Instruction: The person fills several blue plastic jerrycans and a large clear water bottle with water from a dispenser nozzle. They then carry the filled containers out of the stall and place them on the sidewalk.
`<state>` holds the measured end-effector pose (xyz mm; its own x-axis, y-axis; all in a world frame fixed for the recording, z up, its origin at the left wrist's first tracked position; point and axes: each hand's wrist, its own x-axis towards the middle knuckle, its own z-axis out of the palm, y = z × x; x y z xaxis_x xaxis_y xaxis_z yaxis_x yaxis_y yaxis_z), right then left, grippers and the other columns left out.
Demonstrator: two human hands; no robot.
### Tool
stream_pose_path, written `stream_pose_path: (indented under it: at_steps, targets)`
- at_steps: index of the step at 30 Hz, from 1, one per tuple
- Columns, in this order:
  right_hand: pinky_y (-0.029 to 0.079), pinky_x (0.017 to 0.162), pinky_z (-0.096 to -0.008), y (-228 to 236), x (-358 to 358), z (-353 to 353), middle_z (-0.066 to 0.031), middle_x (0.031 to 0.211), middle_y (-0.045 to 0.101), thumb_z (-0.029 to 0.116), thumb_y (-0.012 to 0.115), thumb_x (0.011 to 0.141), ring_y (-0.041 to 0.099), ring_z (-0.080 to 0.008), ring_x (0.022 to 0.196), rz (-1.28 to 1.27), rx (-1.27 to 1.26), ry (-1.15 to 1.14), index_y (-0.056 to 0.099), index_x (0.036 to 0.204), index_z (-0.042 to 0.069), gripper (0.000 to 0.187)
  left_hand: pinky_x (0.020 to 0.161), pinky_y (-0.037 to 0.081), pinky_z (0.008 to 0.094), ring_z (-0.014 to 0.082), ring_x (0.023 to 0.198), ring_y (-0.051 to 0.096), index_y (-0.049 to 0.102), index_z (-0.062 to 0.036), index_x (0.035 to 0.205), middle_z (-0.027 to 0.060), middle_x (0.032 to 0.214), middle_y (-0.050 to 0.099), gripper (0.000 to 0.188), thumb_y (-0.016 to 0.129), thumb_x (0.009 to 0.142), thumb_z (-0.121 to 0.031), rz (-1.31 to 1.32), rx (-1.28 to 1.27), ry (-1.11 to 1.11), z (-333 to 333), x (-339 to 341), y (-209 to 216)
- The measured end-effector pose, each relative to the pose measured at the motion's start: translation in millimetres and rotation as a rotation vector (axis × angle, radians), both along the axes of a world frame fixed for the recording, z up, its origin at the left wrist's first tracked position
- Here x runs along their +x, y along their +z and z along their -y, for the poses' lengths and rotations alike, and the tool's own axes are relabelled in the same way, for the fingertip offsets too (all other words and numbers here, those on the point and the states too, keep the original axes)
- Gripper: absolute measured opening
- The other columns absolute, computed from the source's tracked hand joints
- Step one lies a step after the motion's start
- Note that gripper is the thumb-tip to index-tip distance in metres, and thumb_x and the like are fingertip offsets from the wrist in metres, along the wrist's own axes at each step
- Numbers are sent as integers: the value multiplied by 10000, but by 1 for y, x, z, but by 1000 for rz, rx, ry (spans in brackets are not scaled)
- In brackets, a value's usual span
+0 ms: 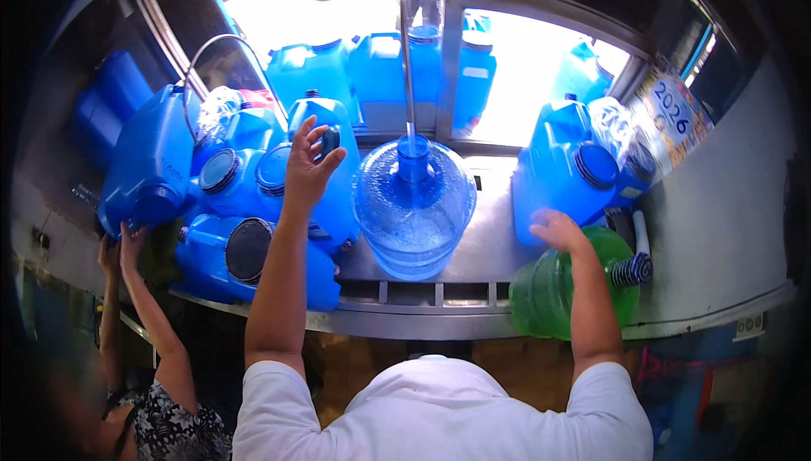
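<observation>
A clear blue round water jug (414, 216) stands upright on the metal counter, with a thin metal pipe (408, 72) coming down to its neck. Water and bubbles show inside it. Left of the jug, my left hand (309, 167) is raised before a blue container, its bent fingers and thumb around a dark blue cap (330, 141). My right hand (557, 229) hangs over a green round jug (553, 296) lying on its side, close to the lower part of a blue container (553, 157). Its fingers are loosely apart and slightly blurred, holding nothing visible.
Several blue containers (245, 250) crowd the left side. At far left, another person's hands (122, 250) support a tilted blue container (152, 157). More blue containers (393, 68) stand by the window, with a person outside. The counter's slotted front edge (410, 294) runs before me.
</observation>
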<state>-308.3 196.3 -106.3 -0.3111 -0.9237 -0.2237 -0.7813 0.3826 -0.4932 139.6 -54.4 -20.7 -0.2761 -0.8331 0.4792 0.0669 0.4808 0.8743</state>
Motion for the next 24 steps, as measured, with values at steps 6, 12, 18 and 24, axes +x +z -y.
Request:
stream_pose_path:
  at_steps: [6, 12, 18, 24]
  targets:
    - [509, 952, -390, 5, 0, -1, -148, 1181, 681, 315, 695, 870, 652, -280, 1086, 73, 21, -69, 655, 1208, 69, 420, 887, 532, 283, 200, 1086, 614, 365, 35, 1446, 156, 1304, 538, 785, 819, 850, -201, -193, 163, 35, -6, -89, -34]
    - [525, 888, -368, 2, -1, 1, -144, 1073, 701, 287, 710, 866, 667, -255, 1002, 116, -108, -24, 656, 1189, 60, 398, 854, 500, 267, 137, 1024, 587, 427, 8, 1352, 100, 1146, 586, 616, 771, 902, -236, -252, 130, 160, 9, -110, -73]
    - [534, 793, -386, 9, -5, -2, -152, 966, 709, 317, 714, 851, 669, -268, 886, 110, -494, -164, 655, 1188, 64, 426, 758, 497, 230, 112, 929, 578, 401, -31, 1368, 86, 1180, 563, 551, 701, 958, -244, -308, 158, 86, 8, -113, -82]
    - [520, 911, -396, 18, -2, -2, -171, 1128, 702, 360, 689, 862, 668, -311, 1049, 57, -4, -67, 651, 1227, 86, 458, 700, 502, 207, 95, 894, 584, 351, -11, 1433, 79, 1181, 565, 644, 696, 960, -281, -281, 199, 129, -1, -112, -71]
